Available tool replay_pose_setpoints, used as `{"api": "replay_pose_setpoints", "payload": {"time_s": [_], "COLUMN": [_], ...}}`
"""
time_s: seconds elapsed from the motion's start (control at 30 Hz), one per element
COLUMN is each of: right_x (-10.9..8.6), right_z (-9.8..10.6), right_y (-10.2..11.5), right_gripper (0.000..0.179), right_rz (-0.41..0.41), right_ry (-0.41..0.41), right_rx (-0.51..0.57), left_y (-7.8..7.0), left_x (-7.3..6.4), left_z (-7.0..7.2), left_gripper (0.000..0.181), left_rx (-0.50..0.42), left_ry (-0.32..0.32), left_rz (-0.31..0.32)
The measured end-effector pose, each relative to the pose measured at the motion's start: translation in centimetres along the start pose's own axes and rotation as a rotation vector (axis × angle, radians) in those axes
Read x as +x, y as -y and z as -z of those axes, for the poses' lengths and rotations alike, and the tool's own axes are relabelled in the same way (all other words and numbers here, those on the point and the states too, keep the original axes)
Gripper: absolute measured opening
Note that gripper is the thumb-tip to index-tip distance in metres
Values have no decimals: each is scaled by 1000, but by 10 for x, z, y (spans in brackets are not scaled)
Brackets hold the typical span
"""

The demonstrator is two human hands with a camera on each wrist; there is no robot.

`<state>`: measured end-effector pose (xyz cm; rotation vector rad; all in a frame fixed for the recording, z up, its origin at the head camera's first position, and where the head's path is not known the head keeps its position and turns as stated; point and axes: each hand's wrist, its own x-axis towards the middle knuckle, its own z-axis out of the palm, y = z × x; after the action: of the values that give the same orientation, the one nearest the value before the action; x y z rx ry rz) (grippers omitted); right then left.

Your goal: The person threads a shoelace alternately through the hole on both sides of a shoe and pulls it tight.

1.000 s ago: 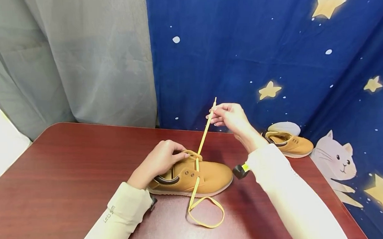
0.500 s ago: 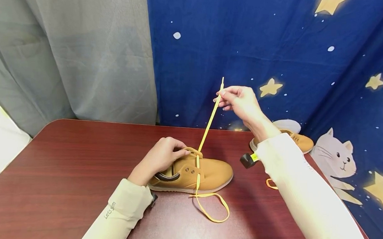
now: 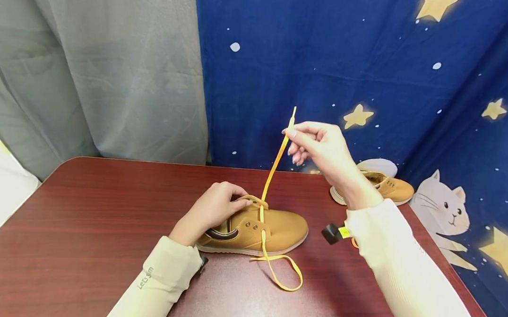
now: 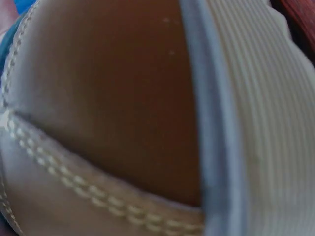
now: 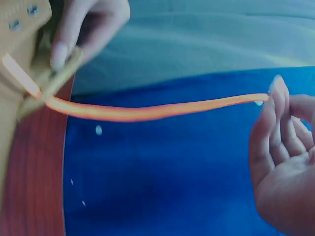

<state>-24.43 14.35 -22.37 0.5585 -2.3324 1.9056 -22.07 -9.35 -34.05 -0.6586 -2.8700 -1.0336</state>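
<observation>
Through the cameras I see the person's left hand (image 3: 213,207) at the opening of a tan shoe (image 3: 288,228). Its thumb and forefinger pinch the edge of the far eyelet flap (image 3: 252,199). The shoe rests on its sole upon the reddish table (image 3: 112,221), just under these fingers, and its toe points to the right of them.

The right hand (image 3: 321,148) is raised above the toe, well apart from the left fingers. Its thumb and forefinger pinch the yellow lace (image 3: 275,168) near one end, and the tip sticks out above them. The other right fingers are bent, below this pinch. From there the lace runs down to the far flap, just beside the left fingertips, then crosses to the near flap (image 3: 250,227) with its two bare eyelets. The rest makes a loop on the table, nearer to the person than the fingers of both hands.

In the right wrist view I find the lace sagging slightly between the two hands. My left wrist view shows mainly stitching and the ridged sole (image 4: 268,123), very close.

To the right of the right fingers, beyond the wrist, is a second shoe (image 3: 395,190).
</observation>
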Motion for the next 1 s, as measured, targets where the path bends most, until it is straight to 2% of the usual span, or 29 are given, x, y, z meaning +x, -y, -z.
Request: {"api": "replay_pose_setpoints", "payload": {"time_s": [0.07,0.17,0.23,0.3,0.4,0.53,0.6,0.7,0.8,1.0], "right_x": [-11,-26,-35,-44,-57,-71,-78,-85,-93,-103], "right_z": [-3,-8,-10,-11,-13,-13,-13,-15,-20,-28], "right_y": [-2,-7,-12,-16,-25,-36,-40,-46,-52,-62], "right_gripper": [21,15,12,12,18,23,26,26,21,26], "right_rz": [-13,-27,-29,-37,-47,-56,-65,-94,-122,-186], "right_ry": [23,53,78,99,131,174,193,193,169,134], "right_rx": [54,129,168,187,213,309,374,430,411,345], "left_y": [-2,-7,-11,-17,-24,-30,-30,-28,-24,-19], "left_x": [-1,-4,-6,-8,-11,-13,-13,-13,-12,-11], "left_z": [1,6,10,14,18,18,17,13,8,4], "left_gripper": [16,21,18,12,7,16,18,19,18,13], "left_rx": [4,8,12,22,22,20,30,22,28,55], "left_ry": [-17,-77,-115,-118,-72,-15,14,94,158,196], "left_rz": [-6,-21,-26,-26,6,85,99,80,39,-8]}}
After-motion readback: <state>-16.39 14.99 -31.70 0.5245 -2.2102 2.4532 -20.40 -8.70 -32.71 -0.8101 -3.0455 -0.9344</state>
